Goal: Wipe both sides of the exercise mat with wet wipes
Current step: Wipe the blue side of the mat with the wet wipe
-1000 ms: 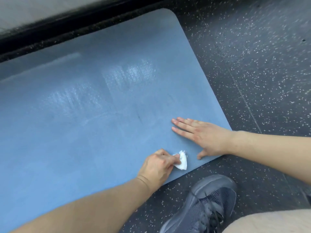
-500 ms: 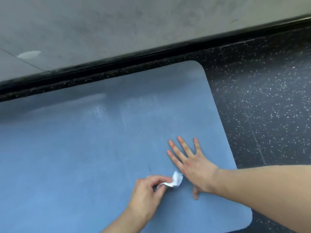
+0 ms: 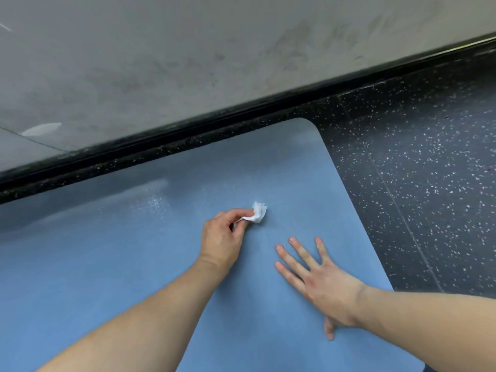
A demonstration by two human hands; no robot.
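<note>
At the far left we see the exercise mat [image 3: 107,264], blue, lying flat on the floor and running out of view at the left and bottom edges. Its far long edge sits just beside a black baseboard [image 3: 161,138] under a grey wall [image 3: 188,49]. A faint wet sheen shows on the mat near that far edge.

Moving right, our left hand [image 3: 224,237] reaches forward over the mat with its fingers curled, pinching a small crumpled white wet wipe [image 3: 258,215] between thumb and fingertips. The wipe sits at the mat surface; we cannot tell how firmly it presses.

Further right, our right hand [image 3: 319,285] lies flat on the mat, fingers straight and spread, holding nothing. The two hands are apart, the right one nearer to us. Beyond it the rounded far corner of the mat meets the dark speckled floor [image 3: 416,197].

Points of risk, in our judgement:
- The wipe is bunched small, so each pass covers a narrow strip; untouched bands may remain between strokes.
- A light pinch may let the wipe roll or slip out under friction.
- If the right hand lifts, the mat end may creep or buckle under the stroke.
- The strip under the right palm stays unwiped until that hand is relocated.
- Only one face is exposed; the underside remains to be done.
</note>
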